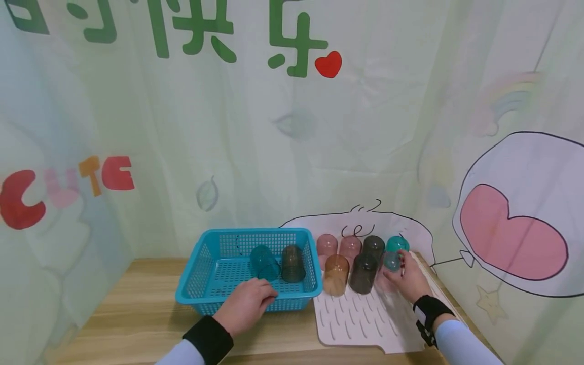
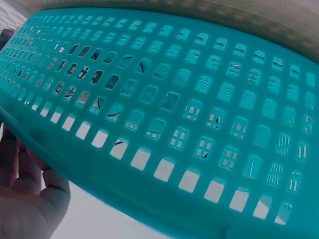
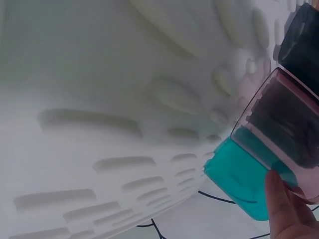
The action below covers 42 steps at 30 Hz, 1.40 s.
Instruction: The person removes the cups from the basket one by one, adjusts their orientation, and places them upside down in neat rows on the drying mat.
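My left hand (image 1: pixel 246 304) is at the front rim of the blue plastic basket (image 1: pixel 196 268), fingers over the edge and thumb outside. In the left wrist view its fingers meet the perforated basket (image 2: pixel 149 199). My right hand (image 1: pixel 410 279) holds a clear pinkish cup (image 3: pixel 306 174), upside down, at the right end of the front row on the white drainer mat (image 1: pixel 347 324). A teal cup (image 1: pixel 398 244) stands just behind it, and a dark grey cup (image 1: pixel 363 274) is on its left. In the basket are a teal cup (image 1: pixel 263 262) and a dark brown cup (image 1: pixel 293 264).
An amber cup (image 1: pixel 336 276) stands at the front left of the mat. Behind are two pink cups (image 1: pixel 327 245) and another dark grey cup (image 1: pixel 374 247). The wooden table (image 1: pixel 137 304) runs up to a printed curtain (image 1: pixel 365 126) at the back and sides.
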Available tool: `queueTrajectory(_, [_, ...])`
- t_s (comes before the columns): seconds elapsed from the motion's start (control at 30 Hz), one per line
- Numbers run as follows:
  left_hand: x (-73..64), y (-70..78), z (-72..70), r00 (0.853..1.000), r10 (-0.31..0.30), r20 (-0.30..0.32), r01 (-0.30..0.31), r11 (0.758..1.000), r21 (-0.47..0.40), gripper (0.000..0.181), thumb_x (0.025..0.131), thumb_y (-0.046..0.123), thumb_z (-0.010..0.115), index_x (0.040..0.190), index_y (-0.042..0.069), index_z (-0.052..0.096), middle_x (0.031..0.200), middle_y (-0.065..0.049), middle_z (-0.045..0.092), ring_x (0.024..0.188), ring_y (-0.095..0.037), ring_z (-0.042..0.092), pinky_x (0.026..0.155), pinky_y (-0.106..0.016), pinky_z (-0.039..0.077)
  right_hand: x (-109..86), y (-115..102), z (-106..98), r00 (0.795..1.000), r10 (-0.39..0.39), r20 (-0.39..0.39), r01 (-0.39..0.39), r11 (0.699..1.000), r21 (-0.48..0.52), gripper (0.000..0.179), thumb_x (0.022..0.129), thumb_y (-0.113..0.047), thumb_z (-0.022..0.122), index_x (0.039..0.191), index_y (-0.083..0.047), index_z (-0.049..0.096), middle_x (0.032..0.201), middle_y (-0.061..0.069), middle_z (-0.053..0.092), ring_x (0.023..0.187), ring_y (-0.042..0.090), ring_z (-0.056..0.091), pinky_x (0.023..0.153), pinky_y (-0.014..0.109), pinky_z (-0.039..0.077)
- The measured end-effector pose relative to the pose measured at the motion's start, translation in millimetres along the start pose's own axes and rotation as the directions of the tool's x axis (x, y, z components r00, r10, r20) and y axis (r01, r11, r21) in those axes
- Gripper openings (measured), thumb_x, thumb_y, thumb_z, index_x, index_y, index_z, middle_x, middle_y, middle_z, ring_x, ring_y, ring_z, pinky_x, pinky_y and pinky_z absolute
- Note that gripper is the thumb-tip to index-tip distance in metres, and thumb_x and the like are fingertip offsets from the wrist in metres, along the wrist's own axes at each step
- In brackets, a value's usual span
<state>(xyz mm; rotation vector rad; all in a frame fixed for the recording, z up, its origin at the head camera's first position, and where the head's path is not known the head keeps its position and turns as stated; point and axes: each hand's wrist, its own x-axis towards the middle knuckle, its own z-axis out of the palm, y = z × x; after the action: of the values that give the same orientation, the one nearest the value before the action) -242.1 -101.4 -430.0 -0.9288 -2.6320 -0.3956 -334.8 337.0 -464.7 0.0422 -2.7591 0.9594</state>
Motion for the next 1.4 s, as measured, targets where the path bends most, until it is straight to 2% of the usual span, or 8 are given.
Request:
queueTrajectory(0.17, [-0.2,1.1,-0.9,1.000,-0.005,0.004,0.005,1.000,0.009,0.012,0.090,0.019,0.065,0.100,0.019,0.071,0.091,0.008,0.066,0.083,-0.010,0.054,0.075,-0.034,0.053,2.0,1.1,4.6,0.998,0.061,0.034,-0.062,0.997,0.034,0.081,0.087,-0.033,0.069,0.144,-0.001,0.022,0.136,0.032,0.039,0.116,0.045,0.044,0.094,0.063,0.043])
queueTrajectory(0.37, [0.1,1.9,-2.1,1.000,-0.020,0.007,0.020,1.000,-0.002,0.011,0.091,0.020,0.064,0.100,0.020,0.071,0.091,0.009,0.066,0.083,-0.009,0.053,0.074,-0.034,0.052,3.2,1.1,7.4,0.994,0.093,0.063,-0.098,0.993,0.072,0.088,0.086,-0.036,0.070,0.147,-0.002,0.017,0.140,0.032,0.034,0.121,0.046,0.040,0.096,0.064,0.041])
queueTrajectory(0.63, [-0.5,2.0,-2.1,1.000,-0.029,0.002,0.029,0.999,-0.022,0.011,0.091,0.019,0.064,0.099,0.019,0.071,0.091,0.008,0.066,0.083,-0.010,0.054,0.073,-0.034,0.052,0.5,1.3,7.5,0.995,0.074,0.061,-0.076,0.996,0.043,0.093,0.084,-0.048,0.068,0.147,-0.001,0.018,0.138,0.031,0.035,0.118,0.044,0.042,0.095,0.063,0.043])
queueTrajectory(1.1, [-4.8,2.3,0.2,1.000,-0.029,-0.004,0.029,1.000,-0.003,0.011,0.091,0.019,0.063,0.100,0.020,0.071,0.092,0.008,0.066,0.084,-0.010,0.054,0.075,-0.034,0.052,-3.2,0.1,10.4,0.990,0.092,0.103,-0.090,0.996,-0.026,0.093,0.087,-0.042,0.067,0.148,0.002,0.011,0.143,0.033,0.028,0.125,0.047,0.034,0.098,0.064,0.038])
queueTrajectory(1.27, [-3.4,1.8,-1.0,1.000,-0.014,-0.015,0.014,1.000,0.013,0.012,0.090,0.017,0.065,0.100,0.018,0.071,0.092,0.006,0.066,0.084,-0.011,0.054,0.075,-0.034,0.052,-5.8,-1.2,7.8,0.996,0.049,0.077,-0.044,0.997,-0.066,0.089,0.087,-0.039,0.068,0.146,0.001,0.014,0.142,0.032,0.026,0.124,0.048,0.035,0.098,0.066,0.037])
queueTrajectory(1.4, [-1.0,1.1,-2.2,1.000,-0.001,-0.022,0.002,1.000,0.021,0.011,0.089,0.017,0.066,0.099,0.017,0.071,0.092,0.006,0.066,0.084,-0.011,0.054,0.075,-0.034,0.052,-10.8,-7.7,0.8,0.996,-0.088,-0.026,0.084,0.988,-0.129,0.083,0.084,-0.040,0.071,0.140,0.002,0.026,0.138,0.032,0.031,0.120,0.046,0.038,0.098,0.065,0.038])
